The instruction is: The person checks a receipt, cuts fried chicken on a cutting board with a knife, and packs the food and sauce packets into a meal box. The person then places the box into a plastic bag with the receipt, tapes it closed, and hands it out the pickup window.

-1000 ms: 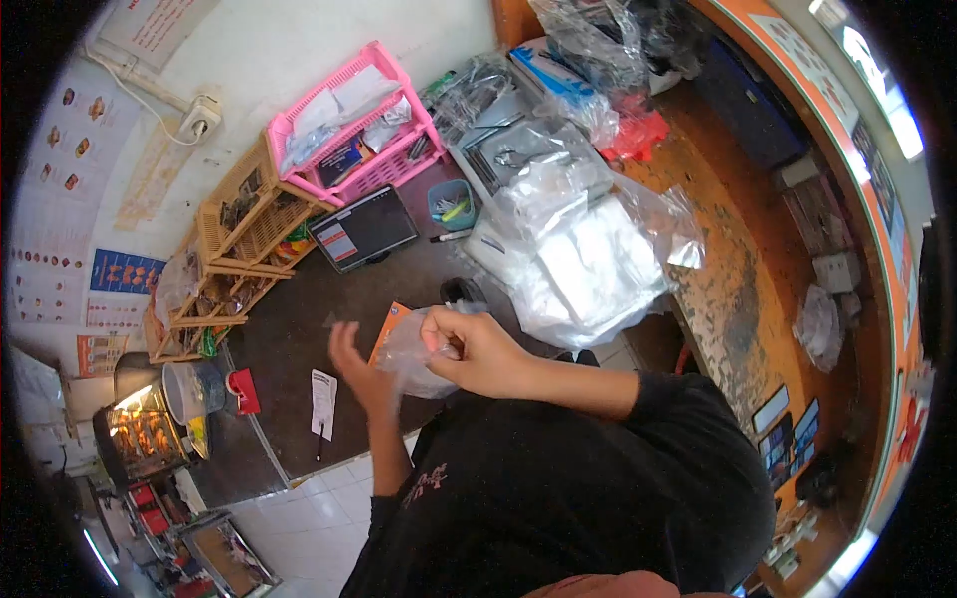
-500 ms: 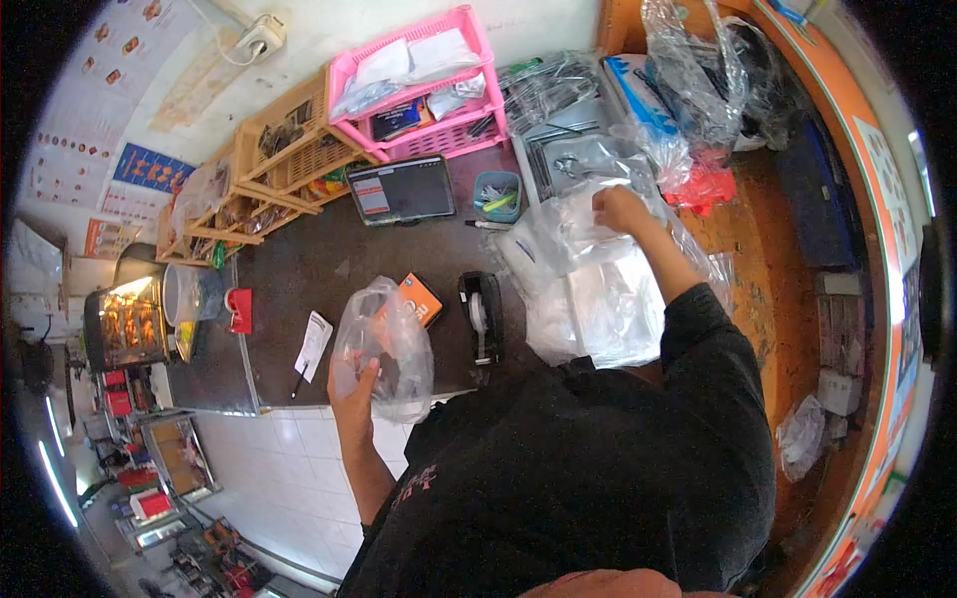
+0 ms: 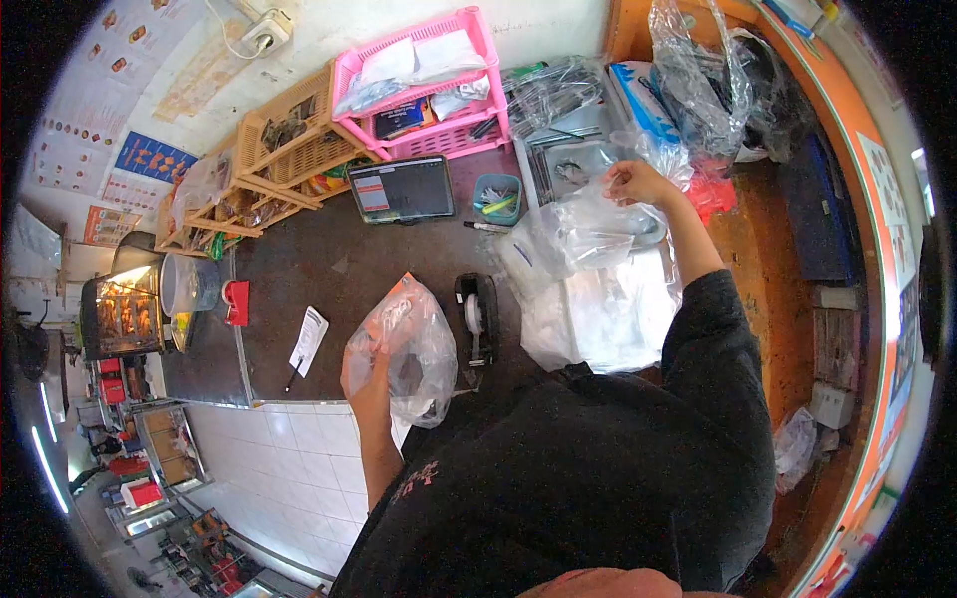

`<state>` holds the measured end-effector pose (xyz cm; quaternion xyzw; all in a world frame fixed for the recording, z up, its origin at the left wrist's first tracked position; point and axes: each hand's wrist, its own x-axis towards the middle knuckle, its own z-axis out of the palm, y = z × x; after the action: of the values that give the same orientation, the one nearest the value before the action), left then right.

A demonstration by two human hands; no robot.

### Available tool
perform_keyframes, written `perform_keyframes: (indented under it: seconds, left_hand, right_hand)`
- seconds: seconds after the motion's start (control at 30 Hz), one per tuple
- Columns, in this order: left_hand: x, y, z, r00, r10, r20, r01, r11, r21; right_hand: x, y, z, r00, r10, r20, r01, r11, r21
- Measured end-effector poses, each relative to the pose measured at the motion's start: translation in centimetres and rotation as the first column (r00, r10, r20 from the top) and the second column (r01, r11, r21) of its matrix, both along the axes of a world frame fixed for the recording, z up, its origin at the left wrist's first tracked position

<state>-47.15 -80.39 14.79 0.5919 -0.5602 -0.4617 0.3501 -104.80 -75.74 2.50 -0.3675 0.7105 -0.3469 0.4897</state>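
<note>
My left hand (image 3: pixel 369 384) grips a clear plastic bag (image 3: pixel 424 354), which hangs loosely open over the front part of the dark counter. An orange box shows partly through and behind the bag. Over the stack of clear plastic bags (image 3: pixel 613 314), my right hand (image 3: pixel 636 185) pinches the edge of a thin plastic sheet or bag (image 3: pixel 588 221). Between the two hands a black tape dispenser (image 3: pixel 476 321) stands on the counter. A grey tray (image 3: pixel 558 164) lies just beyond the stack, partly covered by plastic.
A tablet (image 3: pixel 402 189), a teal cup of pens (image 3: pixel 496 197) and a pink basket (image 3: pixel 424 85) stand at the back. Wooden racks (image 3: pixel 284 140) line the wall. A paper slip (image 3: pixel 308 341) with a pen and a red object (image 3: pixel 236 302) lie left.
My hands have parted, the right moving to the bag stack and then slightly up with plastic in its fingers. The bag in my left hand has shifted right and now covers more of the orange box.
</note>
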Motion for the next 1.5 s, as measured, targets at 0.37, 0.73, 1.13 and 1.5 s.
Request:
perform_keyframes:
  seconds: [0.37,0.73,1.13,1.5]
  left_hand:
    - [-3.2,-1.6,-0.1,0.997,-0.020,-0.074,0.006,0.981,-0.193]
    - [0.7,-1.9,0.0,0.916,-0.027,-0.400,-0.011,0.996,-0.093]
    - [21.5,-4.5,-0.2,0.796,-0.563,0.223,0.576,0.817,0.009]
    - [44.8,-9.5,-2.2,0.756,-0.249,0.606,0.380,0.920,-0.096]
  right_hand:
    - [4.7,-0.5,13.7,0.619,-0.001,0.785,0.689,0.480,-0.543]
    - [43.0,-3.7,-0.1,0.998,0.057,0.022,-0.043,0.911,-0.410]
    - [49.5,-9.5,-8.9,0.964,0.263,-0.030,-0.264,0.948,-0.176]
    - [70.1,-14.2,-4.2,0.812,0.563,-0.154,-0.556,0.826,0.092]
